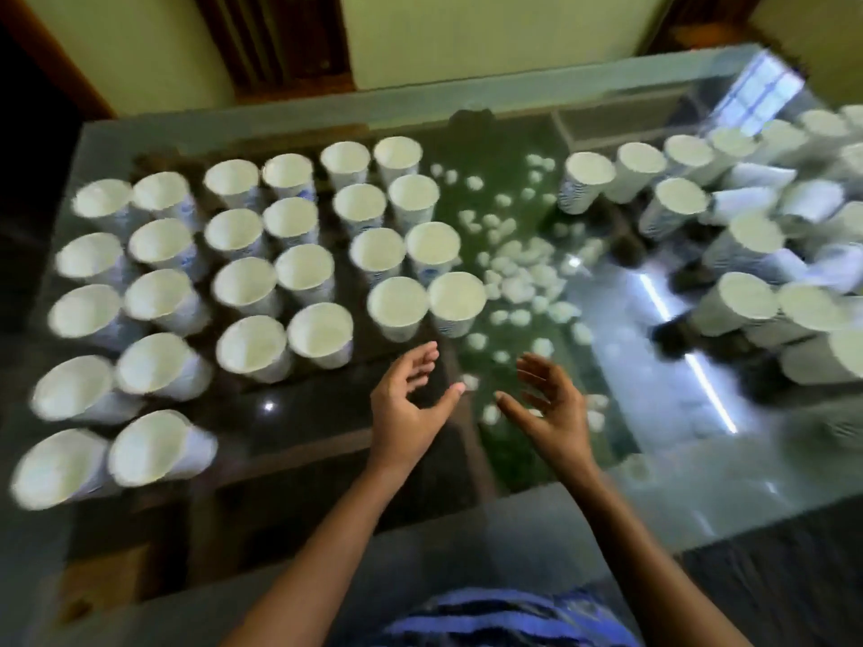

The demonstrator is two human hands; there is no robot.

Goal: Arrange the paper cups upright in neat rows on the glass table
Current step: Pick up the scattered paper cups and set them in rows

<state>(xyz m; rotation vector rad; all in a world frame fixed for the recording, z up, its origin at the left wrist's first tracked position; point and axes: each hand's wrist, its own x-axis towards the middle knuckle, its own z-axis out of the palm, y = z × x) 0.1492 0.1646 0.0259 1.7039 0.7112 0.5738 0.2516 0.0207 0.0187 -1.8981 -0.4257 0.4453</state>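
L hand [411,399] & R hand [548,406] hover side by side, palms facing each other w/ a gap between, over the near part of the glass table [289,441]. Both are mostly open: fingers loosely curved, thumbs out, nothing held, nothing touched. Can't tell if either one rests on the glass.

Just ahead of my L fingertips are the nearest two paper cups [427,305], upright, mouths up, white inside, w/ bits of blue print on the outer walls. From there the upright cups [261,282] spread ahead & out to the L in three double columns, rims close or touching. The farthest-L double column runs nearer to me than the others, ending level w/ my wrists.

Ahead of the gap between my hands, small white lumps [513,277] show scattered on green, seemingly under the glass; can't tell what they are.

Ahead & well out to the R of my R hand sits another bunch of cups [747,254], very blurred. Some look upright or stacked, some maybe on their sides, not sure. The frame edge cuts that bunch off.

Below my forearms, a blue striped garment [504,618].
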